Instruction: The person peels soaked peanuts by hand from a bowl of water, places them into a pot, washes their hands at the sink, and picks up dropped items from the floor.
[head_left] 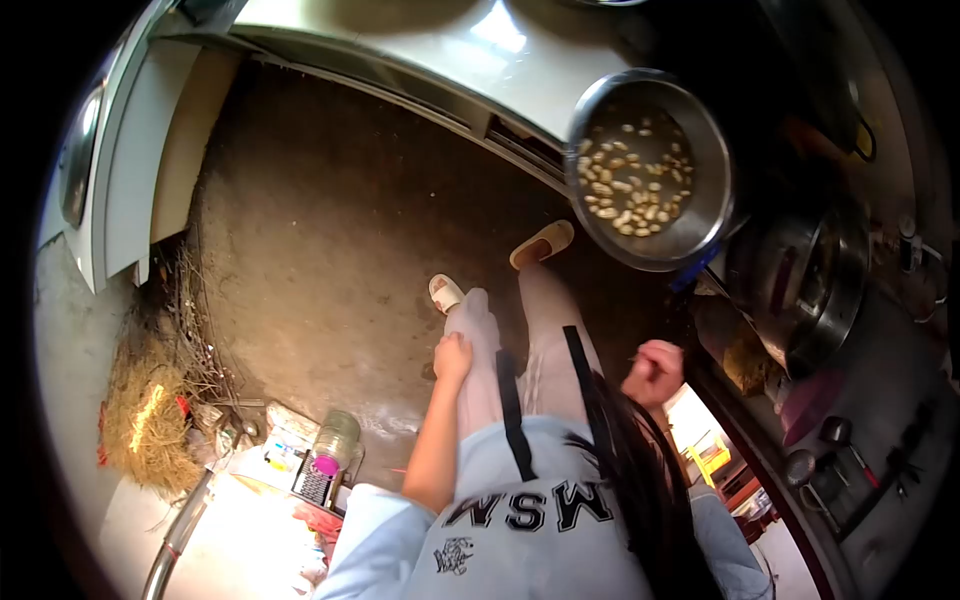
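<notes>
My left hand (453, 357) hangs in front of my left thigh with its fingers curled in, and nothing shows in it. To the right of my hip is my right hand (654, 373), closed in a loose fist and slightly blurred; I see nothing in it. Both hands are apart from the round metal basin (716, 190) ahead on the right. Many pale, oval pieces that look like peanuts (630, 190) lie in the basin, mostly toward its near side.
A white countertop (400, 30) runs across the front. Metal pans (800, 280) stand at the right, with ladles (836, 431) farther back. A straw bundle (155, 420), twigs (205, 350) and a glass jar (338, 436) with a pink patch are at the left.
</notes>
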